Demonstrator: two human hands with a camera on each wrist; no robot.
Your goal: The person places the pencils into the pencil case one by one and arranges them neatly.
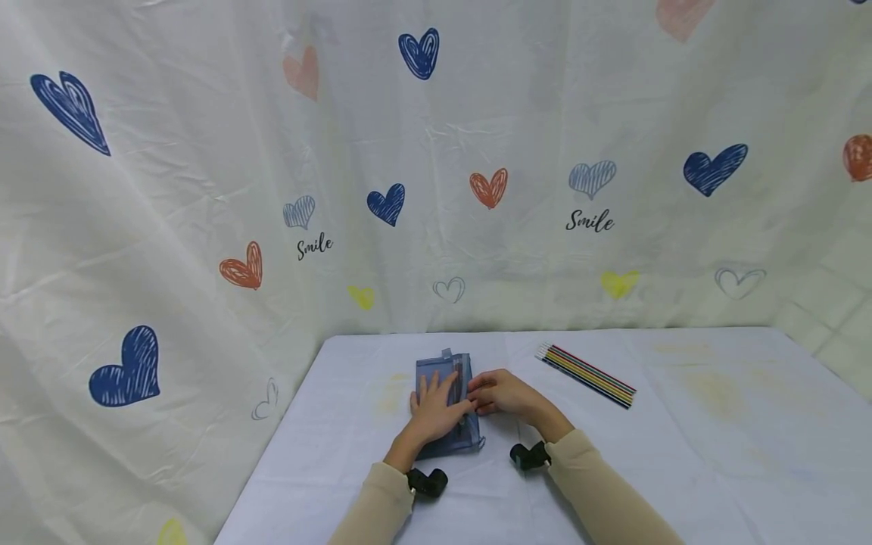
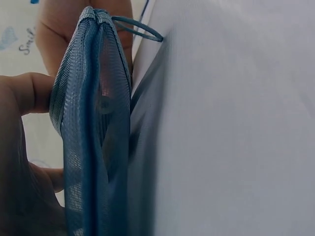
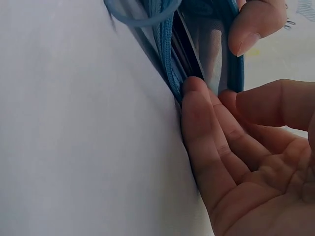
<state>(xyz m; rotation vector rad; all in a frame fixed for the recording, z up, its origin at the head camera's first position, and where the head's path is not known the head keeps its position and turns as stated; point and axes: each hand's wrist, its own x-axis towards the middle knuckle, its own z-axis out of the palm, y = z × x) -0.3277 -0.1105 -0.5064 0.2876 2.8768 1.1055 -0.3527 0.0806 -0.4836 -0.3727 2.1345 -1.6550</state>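
A blue mesh zip pouch (image 1: pixel 443 439) lies on the white-covered table, its long zipped side to the right. My left hand (image 1: pixel 436 412) rests on top with fingers spread, its thumb by the zipped edge. My right hand (image 1: pixel 507 395) is at that edge, fingers bent; in the right wrist view its fingertips (image 3: pixel 197 91) reach the gap between the zip sides, and thumb and index finger pinch the upper edge. Dark thin items (image 3: pixel 189 49) show inside the gap; their kind is unclear. A cord loop (image 2: pixel 142 28) hangs from the near end of the pouch.
Several slim pencils (image 1: pixel 587 375), with black, yellow, red and white among their colours, lie side by side to the right of the pouch. Behind the table (image 1: pixel 681 469) hangs a white curtain (image 1: pixel 518 91) printed with hearts. Black wrist cameras (image 1: pixel 428 483) sit below both hands.
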